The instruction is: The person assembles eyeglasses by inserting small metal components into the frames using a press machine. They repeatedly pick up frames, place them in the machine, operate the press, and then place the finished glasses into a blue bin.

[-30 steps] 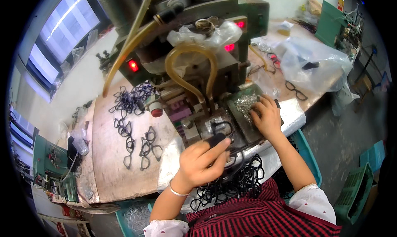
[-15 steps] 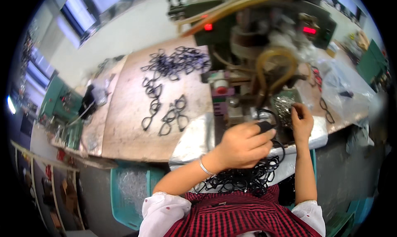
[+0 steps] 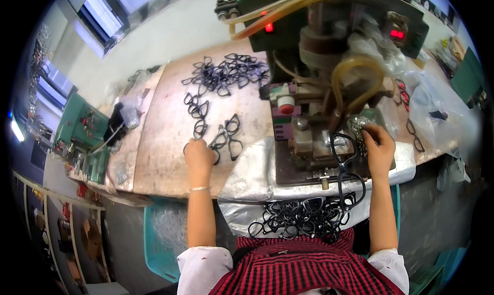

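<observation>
- Left hand (image 3: 199,158): placed over the near spectacle frames (image 3: 220,139) on the wooden table (image 3: 159,161); fingers curled downward and hidden behind the back of the hand; whether a frame is gripped cannot be told.
- Right hand (image 3: 381,146): held at the small silver parts (image 3: 358,124), which are heaped in a tray beside the fixture; fingers bent, tips at the heap; whether a part is pinched cannot be told.
- Mounted frame (image 3: 341,167), black, one: set at the fixture between the hands, touched by neither; lower rim hung past the base's front edge.
- Machine (image 3: 321,45), green and grey: fitted with a red button (image 3: 286,110) and looped yellowish tubing (image 3: 360,62).
- Back heap (image 3: 226,74): dark frames, tangled, piled farther back on the table.
- Front heap (image 3: 303,218): black frames, piled just before the checked apron (image 3: 298,259).
</observation>
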`<state>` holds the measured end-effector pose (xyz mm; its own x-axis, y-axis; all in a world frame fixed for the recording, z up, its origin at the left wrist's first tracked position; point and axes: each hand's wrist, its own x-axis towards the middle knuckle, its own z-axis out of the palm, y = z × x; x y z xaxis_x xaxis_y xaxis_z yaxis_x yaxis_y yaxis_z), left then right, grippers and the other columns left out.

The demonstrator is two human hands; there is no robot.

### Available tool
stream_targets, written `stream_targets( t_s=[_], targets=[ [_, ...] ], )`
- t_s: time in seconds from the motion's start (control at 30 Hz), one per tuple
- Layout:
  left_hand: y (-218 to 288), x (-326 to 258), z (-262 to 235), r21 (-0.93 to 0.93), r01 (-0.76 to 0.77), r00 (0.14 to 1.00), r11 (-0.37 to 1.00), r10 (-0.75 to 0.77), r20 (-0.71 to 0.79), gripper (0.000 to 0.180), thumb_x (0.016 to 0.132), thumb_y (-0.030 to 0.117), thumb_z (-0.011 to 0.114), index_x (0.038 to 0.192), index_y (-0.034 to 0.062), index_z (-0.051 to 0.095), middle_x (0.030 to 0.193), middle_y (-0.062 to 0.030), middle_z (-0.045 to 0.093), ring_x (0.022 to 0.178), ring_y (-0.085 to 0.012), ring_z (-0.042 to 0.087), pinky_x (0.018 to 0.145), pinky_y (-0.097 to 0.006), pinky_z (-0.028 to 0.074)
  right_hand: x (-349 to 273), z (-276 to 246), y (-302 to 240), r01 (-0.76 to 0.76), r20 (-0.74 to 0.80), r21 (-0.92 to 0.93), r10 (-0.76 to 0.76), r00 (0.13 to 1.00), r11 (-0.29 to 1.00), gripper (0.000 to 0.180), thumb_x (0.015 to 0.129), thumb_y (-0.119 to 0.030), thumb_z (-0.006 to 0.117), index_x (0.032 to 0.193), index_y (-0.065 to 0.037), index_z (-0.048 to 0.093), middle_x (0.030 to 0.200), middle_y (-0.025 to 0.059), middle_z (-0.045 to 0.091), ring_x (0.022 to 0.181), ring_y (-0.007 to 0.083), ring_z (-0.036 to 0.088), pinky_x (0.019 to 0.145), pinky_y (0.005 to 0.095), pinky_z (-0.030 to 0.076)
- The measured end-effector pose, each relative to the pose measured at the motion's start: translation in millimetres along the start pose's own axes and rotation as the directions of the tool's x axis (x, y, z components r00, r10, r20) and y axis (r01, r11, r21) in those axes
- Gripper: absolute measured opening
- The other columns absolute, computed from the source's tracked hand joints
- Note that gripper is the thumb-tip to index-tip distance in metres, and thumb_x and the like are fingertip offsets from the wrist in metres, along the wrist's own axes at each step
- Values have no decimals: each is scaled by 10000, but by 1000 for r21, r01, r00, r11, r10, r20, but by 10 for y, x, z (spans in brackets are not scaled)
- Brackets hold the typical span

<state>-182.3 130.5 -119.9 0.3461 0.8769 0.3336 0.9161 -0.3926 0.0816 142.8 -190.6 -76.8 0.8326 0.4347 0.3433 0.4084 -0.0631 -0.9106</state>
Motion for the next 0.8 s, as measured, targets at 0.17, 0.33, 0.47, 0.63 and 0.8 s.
stream_targets(
  t_s=[0.17, 0.33, 0.47, 0.63, 0.8],
  targets=[
    [-43, -227, 144, -339, 51, 984, 939, -105, -142, 117, 729, 76, 689, 812, 20, 629, 809, -175, 661, 775, -353, 641, 682, -429, 501, -216, -286, 246, 32, -135, -223, -64, 989, 974, 117, 833, -6, 668, 946, 11, 692, 900, 66, 690, 853, 131, 625, 792, 254, 475],
    [270, -276, -380, -923, 96, 995, 371, -11, 99, 176, 856, 3, 651, 1015, 5, 577, 812, -65, 636, 666, -154, 627, 545, -274, 473, -467, -585, 54, -89, -78, -8, 88, 993, 996, 166, 811, -10, 682, 976, 5, 695, 905, 43, 673, 874, 119, 618, 784, 239, 470],
    [805, -253, -669, -989, 146, 981, 25, 129, 148, 194, 942, 77, 618, 1115, 23, 551, 833, -44, 633, 652, -145, 628, 539, -226, 474, -200, -245, -615, -9, 164, 105, -9, 986, 994, 229, 788, 4, 690, 1016, 11, 681, 901, 46, 672, 871, 123, 617, 804, 250, 478],
    [1017, -396, -247, -924, 340, 935, -173, 167, 312, 214, 1020, 225, 514, 1024, 17, 560, 754, -89, 627, 562, -157, 602, 462, -247, 443, 80, 262, -725, -103, 255, 251, 37, 966, 962, 378, 753, -8, 712, 1116, 13, 609, 938, 61, 670, 864, 135, 621, 815, 276, 488],
    [1228, -519, -267, -939, 220, 973, -266, -11, 232, 164, 1012, 199, 532, 998, 39, 564, 728, -66, 613, 573, -139, 556, 495, -247, 434, 40, 288, -733, -123, 228, 373, 37, 973, 920, 458, 770, 19, 689, 1203, 44, 544, 894, 53, 650, 856, 110, 610, 799, 256, 480]
  ],
)
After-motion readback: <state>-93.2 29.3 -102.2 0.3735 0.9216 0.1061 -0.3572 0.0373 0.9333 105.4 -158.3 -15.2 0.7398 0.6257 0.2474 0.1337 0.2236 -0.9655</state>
